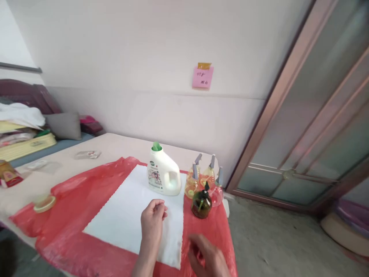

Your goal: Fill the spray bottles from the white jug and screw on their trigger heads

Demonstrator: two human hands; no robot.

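Note:
My left hand [154, 213] hovers over the white cloth [123, 209] with its fingers curled in, and nothing shows in it. Behind it stands a white detergent jug [163, 175], upright, with its handle on the right and a green piece [156, 146] in its neck. My right hand [209, 257], smeared by motion, is over the red sheet [215, 232] at the front right. A gap shows between its thumb and forefinger, with nothing visible in it. Nearest to it is a dark green pump bottle [201, 204]. Several clear spray bottles [216, 196] with grey heads cluster behind that bottle.
A yellowish round object [44, 204] lies at the left of the red sheet. A clear plastic pack [88, 154] and a red-yellow package [9, 175] lie farther left. A pink note [203, 77] is taped to the wall. Right of the table are floor and a glass door [288, 154].

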